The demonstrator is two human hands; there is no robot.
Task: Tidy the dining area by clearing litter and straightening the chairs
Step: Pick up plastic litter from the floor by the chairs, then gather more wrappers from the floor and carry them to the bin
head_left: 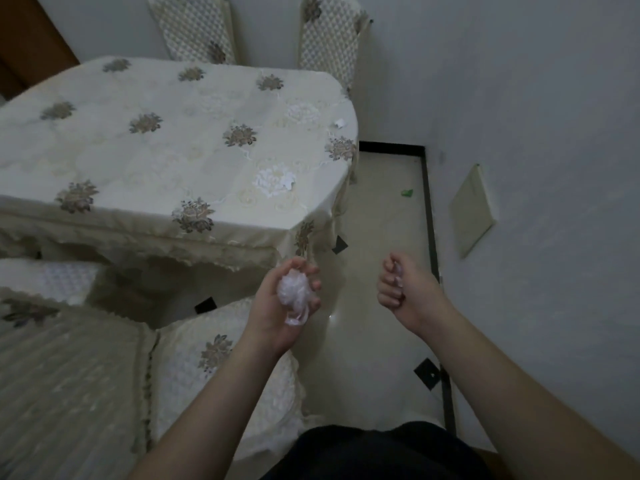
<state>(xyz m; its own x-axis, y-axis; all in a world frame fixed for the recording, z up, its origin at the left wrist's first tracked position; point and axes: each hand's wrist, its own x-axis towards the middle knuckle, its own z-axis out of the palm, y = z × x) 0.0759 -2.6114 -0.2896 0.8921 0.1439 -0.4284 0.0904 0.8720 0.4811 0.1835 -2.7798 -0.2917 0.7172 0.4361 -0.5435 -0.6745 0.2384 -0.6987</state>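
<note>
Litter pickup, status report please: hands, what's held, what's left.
Left hand grips crumpled clear plastic wad. Right hand curled, contents unclear. White paper scraps on tablecloth, green scrap on floor.

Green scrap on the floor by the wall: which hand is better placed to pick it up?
Probably right. The right hand is nearer the green scrap, on the same side. It may pinch a small clear scrap; I cannot tell. The left hand already holds a crumpled plastic wad.

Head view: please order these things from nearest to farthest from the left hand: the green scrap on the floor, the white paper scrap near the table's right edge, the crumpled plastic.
1. Crumpled plastic, held in the left hand.
2. Green scrap, on the floor to the right, beside the dark border.
3. White paper scrap, on the table at its far right edge.
</note>
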